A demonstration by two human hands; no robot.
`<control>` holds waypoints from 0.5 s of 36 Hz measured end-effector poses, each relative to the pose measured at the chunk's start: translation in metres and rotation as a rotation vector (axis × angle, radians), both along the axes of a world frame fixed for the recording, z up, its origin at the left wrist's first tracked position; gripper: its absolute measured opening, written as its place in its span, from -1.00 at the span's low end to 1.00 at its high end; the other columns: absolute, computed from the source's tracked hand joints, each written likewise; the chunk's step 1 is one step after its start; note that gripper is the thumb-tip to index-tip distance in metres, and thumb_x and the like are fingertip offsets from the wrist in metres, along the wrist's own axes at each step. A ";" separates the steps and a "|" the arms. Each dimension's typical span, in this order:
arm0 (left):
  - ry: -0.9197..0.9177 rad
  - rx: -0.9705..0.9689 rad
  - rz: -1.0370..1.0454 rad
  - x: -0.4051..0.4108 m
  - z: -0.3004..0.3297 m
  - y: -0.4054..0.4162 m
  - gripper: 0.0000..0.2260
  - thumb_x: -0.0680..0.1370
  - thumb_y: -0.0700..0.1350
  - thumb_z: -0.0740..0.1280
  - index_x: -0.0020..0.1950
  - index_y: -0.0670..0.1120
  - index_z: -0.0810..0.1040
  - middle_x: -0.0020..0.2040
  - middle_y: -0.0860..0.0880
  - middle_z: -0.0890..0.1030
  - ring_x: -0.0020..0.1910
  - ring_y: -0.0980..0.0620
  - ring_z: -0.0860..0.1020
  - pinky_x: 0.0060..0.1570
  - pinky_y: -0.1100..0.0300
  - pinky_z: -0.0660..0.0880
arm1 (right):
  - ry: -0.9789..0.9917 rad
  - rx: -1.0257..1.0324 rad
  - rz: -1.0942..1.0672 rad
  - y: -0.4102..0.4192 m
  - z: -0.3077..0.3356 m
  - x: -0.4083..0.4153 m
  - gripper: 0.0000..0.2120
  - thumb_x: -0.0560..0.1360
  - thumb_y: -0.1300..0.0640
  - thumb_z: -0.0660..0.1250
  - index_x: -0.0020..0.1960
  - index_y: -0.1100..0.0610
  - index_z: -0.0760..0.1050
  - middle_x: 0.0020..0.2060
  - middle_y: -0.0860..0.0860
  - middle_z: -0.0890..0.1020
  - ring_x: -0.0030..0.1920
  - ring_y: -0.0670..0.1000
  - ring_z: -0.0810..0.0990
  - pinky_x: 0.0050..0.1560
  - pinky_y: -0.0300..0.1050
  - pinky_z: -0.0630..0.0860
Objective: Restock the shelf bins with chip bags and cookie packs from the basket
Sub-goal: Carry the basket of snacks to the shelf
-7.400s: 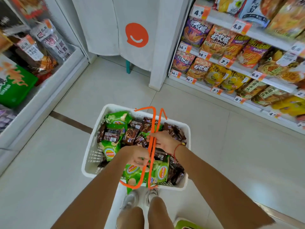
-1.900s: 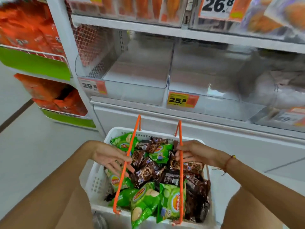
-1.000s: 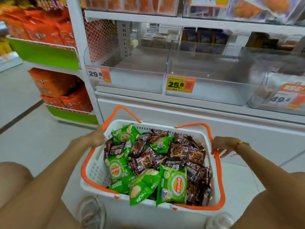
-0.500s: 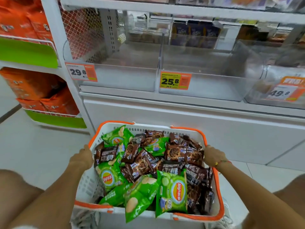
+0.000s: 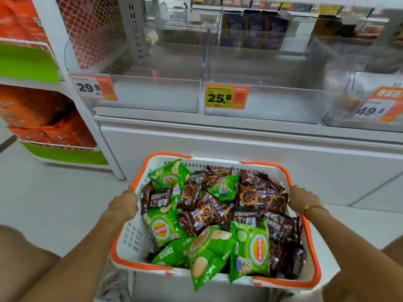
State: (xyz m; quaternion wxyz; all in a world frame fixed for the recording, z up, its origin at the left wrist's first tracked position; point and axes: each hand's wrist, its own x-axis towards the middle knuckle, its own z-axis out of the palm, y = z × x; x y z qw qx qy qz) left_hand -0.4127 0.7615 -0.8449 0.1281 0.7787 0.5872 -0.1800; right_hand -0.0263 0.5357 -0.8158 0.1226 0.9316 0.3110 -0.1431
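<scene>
The basket (image 5: 128,238) sits low in front of the person, just short of the white shelf base, full of green chip bags (image 5: 250,247) and brown cookie packs (image 5: 250,196) heaped together. The left hand (image 5: 124,205) grips the basket's left rim by the folded-down orange handle (image 5: 311,253), fingers curled over the edge. The right hand (image 5: 303,199) holds the right rim likewise, though how far its fingers wrap under is hard to tell from this angle.

Beyond the basket and above it, two clear shelf bins look empty: the left bin (image 5: 152,94) with the 29.8 tag (image 5: 93,88), and the middle bin (image 5: 283,103) with the 25.8 tag (image 5: 226,97).

The step in hand appears to be positioning the basket below the bins; nothing is stocked yet. The next move calls for freeing one hand from the rim, picking a single bag or pack off the heap, and lifting it into a bin, keeping chips and cookies in separate bins.
</scene>
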 end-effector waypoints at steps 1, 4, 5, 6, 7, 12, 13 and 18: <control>-0.007 -0.005 -0.001 0.001 0.001 -0.002 -0.57 0.59 -0.22 0.16 0.43 -0.24 0.14 0.34 -0.23 0.40 0.27 -0.27 0.44 0.21 -0.02 0.39 | -0.014 -0.008 -0.005 0.000 0.000 0.000 -0.72 0.58 0.23 0.15 0.28 0.24 0.35 0.19 0.15 0.55 0.18 0.16 0.55 0.13 -0.02 0.47; -0.025 -0.005 0.021 0.005 0.005 -0.007 -0.56 0.60 -0.21 0.16 0.44 -0.25 0.13 0.34 -0.22 0.39 0.29 -0.26 0.42 0.23 -0.02 0.38 | -0.051 -0.062 -0.012 0.004 0.003 -0.001 -0.70 0.60 0.22 0.12 0.31 0.24 0.36 0.22 0.13 0.54 0.21 0.13 0.54 0.13 -0.06 0.47; -0.033 -0.006 0.041 0.008 0.007 -0.010 -0.56 0.60 -0.20 0.16 0.45 -0.24 0.11 0.36 -0.21 0.38 0.30 -0.25 0.42 0.23 -0.01 0.38 | -0.066 -0.086 -0.008 0.006 0.005 -0.003 -0.70 0.60 0.22 0.12 0.32 0.22 0.38 0.22 0.11 0.55 0.21 0.11 0.55 0.13 -0.07 0.48; -0.040 -0.010 0.066 0.010 0.009 -0.013 -0.55 0.61 -0.18 0.16 0.45 -0.24 0.11 0.37 -0.20 0.36 0.32 -0.23 0.41 0.24 0.00 0.37 | -0.084 -0.115 0.007 0.008 0.007 -0.006 -0.69 0.60 0.21 0.12 0.31 0.20 0.41 0.21 0.08 0.56 0.20 0.09 0.56 0.13 -0.08 0.49; -0.045 -0.014 0.098 0.012 0.011 -0.016 -0.53 0.61 -0.16 0.18 0.46 -0.23 0.09 0.38 -0.19 0.35 0.34 -0.21 0.39 0.25 0.02 0.36 | -0.109 -0.139 0.026 0.009 0.009 -0.011 -0.69 0.59 0.19 0.14 0.31 0.18 0.44 0.19 0.06 0.58 0.18 0.07 0.57 0.12 -0.09 0.52; 0.017 0.011 0.129 0.031 0.032 -0.023 -0.47 0.59 -0.09 0.23 0.48 -0.21 0.12 0.43 -0.13 0.26 0.40 -0.12 0.28 0.33 0.07 0.27 | -0.252 0.027 0.218 0.037 0.021 -0.032 -0.70 0.56 0.16 0.17 0.28 0.17 0.39 0.13 0.06 0.57 0.09 0.05 0.61 0.05 -0.06 0.59; -0.002 0.020 0.090 0.037 0.040 -0.021 -0.50 0.58 -0.10 0.23 0.47 -0.20 0.19 0.42 -0.14 0.27 0.39 -0.12 0.28 0.33 0.06 0.28 | -0.252 0.079 0.293 0.044 0.028 -0.039 -0.72 0.57 0.15 0.17 0.27 0.15 0.37 0.13 0.06 0.56 0.09 0.04 0.60 0.04 -0.09 0.58; -0.189 0.061 -0.103 0.068 0.083 -0.013 -0.61 0.57 -0.19 0.22 0.40 -0.10 0.39 0.39 -0.13 0.40 0.35 -0.13 0.37 0.26 0.01 0.38 | -0.101 0.092 0.490 0.081 0.051 -0.074 -0.67 0.59 0.16 0.16 0.34 0.16 0.33 0.25 0.10 0.47 0.24 0.12 0.50 0.13 -0.03 0.49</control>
